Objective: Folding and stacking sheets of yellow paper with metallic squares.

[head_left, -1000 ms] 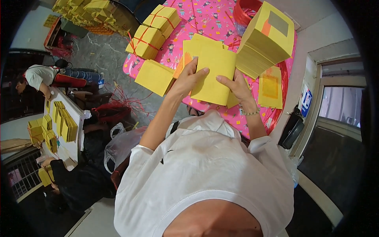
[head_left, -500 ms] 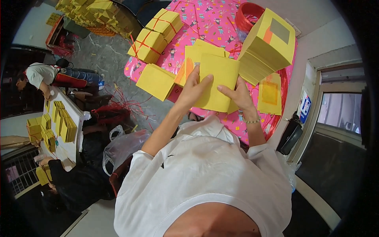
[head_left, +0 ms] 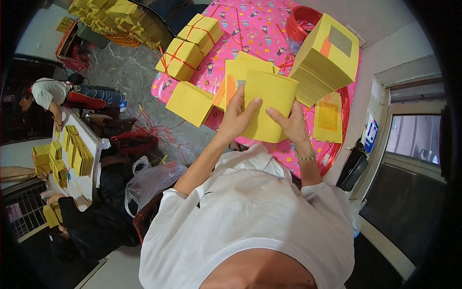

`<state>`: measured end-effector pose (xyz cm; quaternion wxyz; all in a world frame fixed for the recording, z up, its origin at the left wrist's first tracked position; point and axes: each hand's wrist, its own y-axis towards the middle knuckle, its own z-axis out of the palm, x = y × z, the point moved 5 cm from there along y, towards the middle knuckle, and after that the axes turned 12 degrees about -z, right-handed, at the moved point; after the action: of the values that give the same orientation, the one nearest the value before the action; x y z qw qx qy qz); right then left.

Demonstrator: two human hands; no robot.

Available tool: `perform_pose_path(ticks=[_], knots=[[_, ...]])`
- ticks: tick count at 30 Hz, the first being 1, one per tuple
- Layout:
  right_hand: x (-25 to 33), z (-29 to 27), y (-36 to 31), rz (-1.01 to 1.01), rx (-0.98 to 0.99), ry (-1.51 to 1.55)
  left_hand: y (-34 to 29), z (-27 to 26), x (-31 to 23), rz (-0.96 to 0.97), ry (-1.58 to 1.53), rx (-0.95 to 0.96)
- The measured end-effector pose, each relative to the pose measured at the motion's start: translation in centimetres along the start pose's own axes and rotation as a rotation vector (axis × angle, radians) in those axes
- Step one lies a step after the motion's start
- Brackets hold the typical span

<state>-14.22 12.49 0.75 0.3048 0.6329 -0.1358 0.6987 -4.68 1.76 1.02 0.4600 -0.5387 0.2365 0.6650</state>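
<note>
Between my two hands is a bowed stack of yellow paper (head_left: 270, 91), its sheets curving over at the right side. My left hand (head_left: 236, 115) grips its left edge, thumb on the front face and fingers behind. My right hand (head_left: 293, 126), with a beaded bracelet at the wrist, closes on the lower right edge, its thumb also on the front. Behind the held stack lie more yellow sheets (head_left: 235, 67), some with an orange print. Another yellow paper stack (head_left: 189, 103) rests at the near left edge of the pink-covered table (head_left: 255, 29).
Bundles tied with red strips (head_left: 185, 55) lie at the table's left. A tall yellow stack (head_left: 320, 62) leans at the right, near a red ring-shaped roll (head_left: 303, 21) and a printed sheet (head_left: 328, 118). Two people work at a white table (head_left: 79, 178) with yellow bundles, far left.
The held paper has shifted slightly right and toward me, and its right side bows more. Both hands keep their hold.
</note>
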Motion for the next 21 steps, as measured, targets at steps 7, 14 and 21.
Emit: perform_pose_path(ticks=[7,14,21], knots=[[0.15,0.23,0.10,-0.008,0.007,0.002,-0.08,-0.11,-0.28,-0.010,0.010,0.012],[0.45,0.40,-0.02,0.005,0.017,-0.020,-0.33,-0.09,-0.30,-0.014,0.015,0.022],[0.33,0.49,0.18,0.004,0.028,-0.051,0.15,-0.32,0.58,0.029,-0.011,0.010]])
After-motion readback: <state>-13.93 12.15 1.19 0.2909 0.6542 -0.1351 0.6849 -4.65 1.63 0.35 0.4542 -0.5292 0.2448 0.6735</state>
